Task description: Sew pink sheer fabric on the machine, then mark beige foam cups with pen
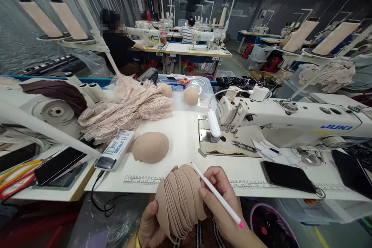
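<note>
A stack of beige moulded cups (180,203) is held over the table's front edge, its layers fanned out. My left hand (149,219) wraps round the stack's left and lower side. At the right side, my right hand (222,195) has its fingers closed on a white pen (219,197) with a pink end; the pen's tip points up and left, close to the stack's top edge, and the fingertips are by the cup rims. Another beige cup pile (151,147) lies on the white table (180,128) beyond my left hand.
A sewing machine (290,118) stands at the right, with small snips (244,146) and a black phone (287,176) before it. Pink lace (133,104) and a white device (116,150) lie at the left. A person (116,42) sits farther back.
</note>
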`<action>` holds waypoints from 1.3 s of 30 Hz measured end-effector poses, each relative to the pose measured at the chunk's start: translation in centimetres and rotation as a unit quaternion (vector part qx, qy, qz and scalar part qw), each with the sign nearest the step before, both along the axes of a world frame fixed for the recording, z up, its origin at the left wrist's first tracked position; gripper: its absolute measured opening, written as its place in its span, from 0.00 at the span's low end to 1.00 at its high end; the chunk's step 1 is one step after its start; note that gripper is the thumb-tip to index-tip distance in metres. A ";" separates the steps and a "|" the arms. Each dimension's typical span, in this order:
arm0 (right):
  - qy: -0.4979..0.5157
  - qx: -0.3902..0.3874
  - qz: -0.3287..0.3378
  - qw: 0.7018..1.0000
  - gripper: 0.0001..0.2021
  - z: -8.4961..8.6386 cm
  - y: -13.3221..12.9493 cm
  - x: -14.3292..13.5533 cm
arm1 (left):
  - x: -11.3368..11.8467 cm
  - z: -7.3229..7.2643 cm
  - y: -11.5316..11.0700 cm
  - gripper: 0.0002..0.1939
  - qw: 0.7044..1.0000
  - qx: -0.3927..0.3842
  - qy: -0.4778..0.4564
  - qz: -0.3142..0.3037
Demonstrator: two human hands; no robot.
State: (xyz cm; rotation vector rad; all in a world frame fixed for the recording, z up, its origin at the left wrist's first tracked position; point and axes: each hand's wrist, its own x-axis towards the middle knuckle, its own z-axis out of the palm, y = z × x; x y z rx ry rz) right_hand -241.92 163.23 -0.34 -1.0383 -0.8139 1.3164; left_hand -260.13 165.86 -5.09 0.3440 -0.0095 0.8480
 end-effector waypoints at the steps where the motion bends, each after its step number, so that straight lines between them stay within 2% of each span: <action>1: 0.031 -0.001 -0.009 0.999 0.14 0.1 0.4 -0.3 | -0.2 -0.1 0.0 0.33 1.000 0.000 -0.017 0.005; 5: 0.084 0.006 -0.080 0.993 0.17 1.0 2.5 -2.0 | -2.5 -0.7 -0.4 0.23 1.000 -0.009 -0.008 0.026; 7: 0.060 0.013 -0.107 0.992 0.16 1.7 4.2 -3.0 | -4.4 -1.2 -0.8 0.18 0.999 -0.019 0.021 0.046; 11: 0.000 0.037 -0.103 0.994 0.15 2.3 8.8 -5.9 | -8.0 -2.2 -1.8 0.15 0.994 -0.012 0.035 0.099; 15: -0.054 0.086 -0.103 0.989 0.15 0.7 12.9 -8.3 | -9.6 -2.8 -2.7 0.18 0.989 -0.015 0.026 0.144; 18: -0.102 0.083 -0.071 0.989 0.16 -1.4 13.7 -8.3 | -9.7 -2.9 -3.0 0.20 0.988 -0.010 0.044 0.148; 20: -0.148 0.075 -0.057 0.985 0.16 -2.3 13.0 -7.2 | -9.6 -2.9 -3.1 0.19 0.988 -0.003 0.058 0.141; 22: -0.187 0.069 -0.069 0.977 0.17 -2.5 11.7 -5.8 | -9.5 -2.9 -2.9 0.15 0.990 0.006 0.060 0.128; 25: -0.219 0.061 -0.079 0.970 0.17 -1.6 8.7 -3.6 | -9.2 -2.3 -2.4 0.10 0.996 0.003 0.050 0.080; 27: -0.220 0.054 -0.046 0.973 0.15 -0.8 6.4 -2.6 | -8.6 -1.7 -1.9 0.10 0.998 -0.011 0.046 0.040; 31: -0.187 0.030 0.006 0.982 0.13 -0.3 2.0 -1.1 | -6.5 -0.5 -0.9 0.12 0.999 -0.012 0.046 0.007; 35: -0.119 0.031 -0.047 0.991 0.14 -1.0 -0.9 0.6 | -4.6 -0.7 -0.7 0.14 0.998 0.004 0.062 -0.022; 39: -0.023 0.014 -0.099 0.995 0.16 -0.8 -2.0 1.8 | -3.8 -1.3 -0.8 0.17 0.995 0.005 0.096 -0.011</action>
